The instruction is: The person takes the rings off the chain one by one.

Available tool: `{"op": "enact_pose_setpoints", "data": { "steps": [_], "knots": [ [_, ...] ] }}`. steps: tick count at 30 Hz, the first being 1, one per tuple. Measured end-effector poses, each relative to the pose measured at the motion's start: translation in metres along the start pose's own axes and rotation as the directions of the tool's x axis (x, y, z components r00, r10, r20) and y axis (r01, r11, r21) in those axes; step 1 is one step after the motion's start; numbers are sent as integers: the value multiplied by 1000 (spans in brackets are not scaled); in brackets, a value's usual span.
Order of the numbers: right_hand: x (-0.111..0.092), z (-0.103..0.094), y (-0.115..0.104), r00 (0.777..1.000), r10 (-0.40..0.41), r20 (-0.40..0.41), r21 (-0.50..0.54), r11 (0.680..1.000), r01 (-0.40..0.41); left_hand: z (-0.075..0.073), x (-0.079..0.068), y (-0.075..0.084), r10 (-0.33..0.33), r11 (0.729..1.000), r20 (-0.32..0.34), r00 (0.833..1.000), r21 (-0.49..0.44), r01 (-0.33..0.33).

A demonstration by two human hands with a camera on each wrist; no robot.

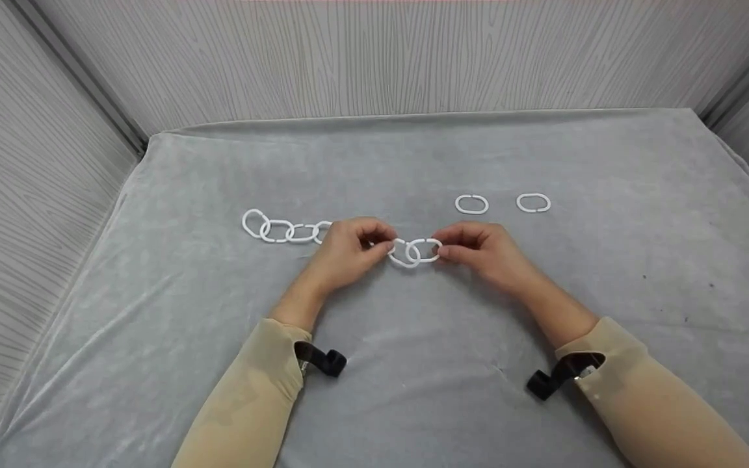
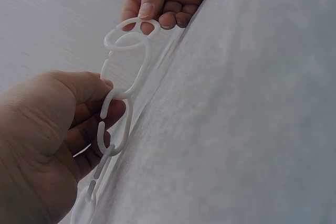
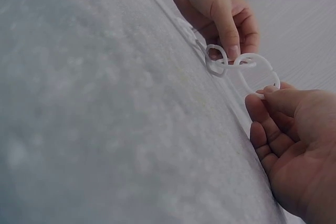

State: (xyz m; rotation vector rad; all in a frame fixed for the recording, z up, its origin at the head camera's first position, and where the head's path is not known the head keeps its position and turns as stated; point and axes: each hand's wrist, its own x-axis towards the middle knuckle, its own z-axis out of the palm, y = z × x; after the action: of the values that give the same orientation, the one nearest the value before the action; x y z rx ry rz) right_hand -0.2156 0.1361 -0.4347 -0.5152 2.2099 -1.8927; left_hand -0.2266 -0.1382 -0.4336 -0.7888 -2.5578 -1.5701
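White plastic chain links, oval with a small gap in the side, are joined in a row. My left hand [image 1: 348,253] pinches one link [image 2: 145,69] near the chain's right end between thumb and fingers. Through it passes the end link [image 3: 242,80], whose far side my right hand [image 1: 482,250] holds between thumb and fingertips. Both links are raised slightly off the cloth. To the left of my left hand, the rest of the chain [image 1: 290,233] trails out; part of it is hidden behind that hand.
Two loose white links, a nearer-to-centre link [image 1: 472,212] and one farther right [image 1: 534,194], lie behind my right hand. Grey cloth [image 1: 413,364] covers the table. Pale wood-grain panels [image 1: 374,58] stand at the back and sides.
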Motion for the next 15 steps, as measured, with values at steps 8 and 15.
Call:
{"op": "enact_pose_setpoints", "data": {
  "steps": [8,15],
  "knots": [
    [-1,0,0,999,-44,0,-76,996,44,1,-1,0,16,1000,0,1000,-9,-16],
    [0,0,2,998,-66,19,-113,991,67,3,-2,-1,-9,999,5,1000,-31,9]
  ]
}}
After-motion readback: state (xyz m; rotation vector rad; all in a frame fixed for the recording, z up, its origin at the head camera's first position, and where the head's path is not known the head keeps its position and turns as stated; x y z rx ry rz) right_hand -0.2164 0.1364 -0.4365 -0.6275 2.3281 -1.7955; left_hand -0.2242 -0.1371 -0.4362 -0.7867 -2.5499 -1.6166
